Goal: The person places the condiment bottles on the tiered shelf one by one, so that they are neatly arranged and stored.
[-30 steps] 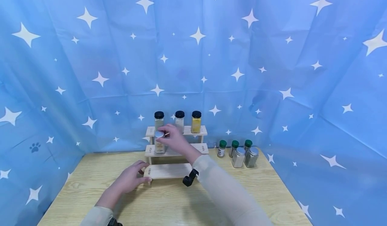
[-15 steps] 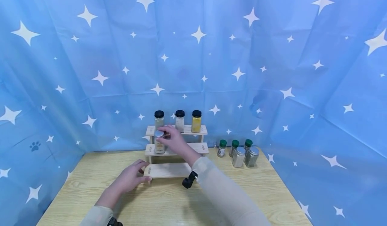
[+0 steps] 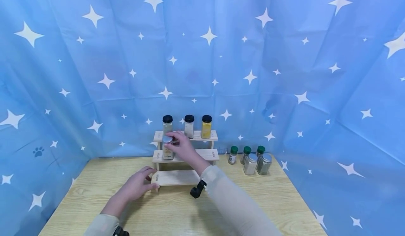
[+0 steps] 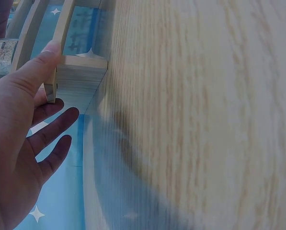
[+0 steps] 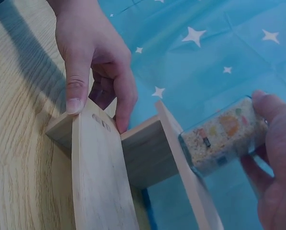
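A three-tier wooden display rack [image 3: 178,177] stands on the table. My left hand [image 3: 135,186] pinches the left end of its lowest shelf, thumb on the front edge and index finger at the back; the other fingers hang free in the left wrist view. On the left of the middle shelf stands a clear square spice jar [image 5: 219,136] with a silver lid [image 3: 167,139] and grainy, pale contents. My right hand [image 3: 186,152] holds this jar near its top between thumb and fingers. Its base meets the shelf.
On the top shelf stand three black-lidded jars, one with yellow powder [image 3: 206,129]. At the table's [image 3: 177,211] back right are three green-capped bottles [image 3: 232,156] and two silver-lidded jars [image 3: 250,165]. A blue star-patterned curtain [image 3: 196,71] hangs behind.
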Demonstrator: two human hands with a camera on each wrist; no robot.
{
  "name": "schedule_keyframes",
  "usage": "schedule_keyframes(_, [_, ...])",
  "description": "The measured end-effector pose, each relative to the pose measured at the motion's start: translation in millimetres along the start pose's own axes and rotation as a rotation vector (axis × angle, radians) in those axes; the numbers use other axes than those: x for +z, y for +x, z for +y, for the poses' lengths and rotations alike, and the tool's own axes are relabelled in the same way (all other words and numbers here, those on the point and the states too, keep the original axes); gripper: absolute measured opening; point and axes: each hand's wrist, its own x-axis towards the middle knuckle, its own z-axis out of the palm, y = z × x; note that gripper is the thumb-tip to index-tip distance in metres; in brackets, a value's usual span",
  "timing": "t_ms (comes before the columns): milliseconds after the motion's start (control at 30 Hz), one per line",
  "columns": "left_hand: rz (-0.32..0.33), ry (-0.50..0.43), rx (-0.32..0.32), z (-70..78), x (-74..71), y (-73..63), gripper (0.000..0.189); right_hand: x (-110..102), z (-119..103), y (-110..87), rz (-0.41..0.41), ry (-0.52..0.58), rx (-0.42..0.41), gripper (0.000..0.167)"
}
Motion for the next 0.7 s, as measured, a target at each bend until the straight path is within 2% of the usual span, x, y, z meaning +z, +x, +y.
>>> schedule_keyframes(67, [-0.002, -0.002, 0.001, 0.6, 0.6, -0.1, 0.072, -1.3, -0.2, -1.7, -0.004, -0.015, 0.009, 0.050])
schedule_keyframes(233, [-0.004, -0.007, -0.003, 2.6, 2.2, -1.2, 0.072, -6.6, 4.2, -14.0, -0.020, -0.057, 0.070, 0.079])
schedule_keyframes(300, [-0.005, -0.008, -0.005, 4.2, 2.2, -1.8, 0.071, -10.8, 9.6, -22.7, -0.014, -0.067, 0.100, 0.083])
schedule_keyframes(400, [-0.006, -0.006, -0.008, 5.7, 1.6, -2.2, 0.072, -23.2, 16.8, -38.5, -0.003, -0.070, 0.124, 0.075])
schedule_keyframes(600, [-0.003, 0.004, -0.001, 4.2, 0.6, -1.0, 0.074, -62.1, 34.2, -68.8, 0.002, -0.113, 0.063, 0.042])
schedule_keyframes(700, [-0.003, 0.002, 0.003, 3.9, 0.4, -1.1, 0.073, -83.8, 45.6, -85.0, 0.051, -0.139, 0.059, 0.031])
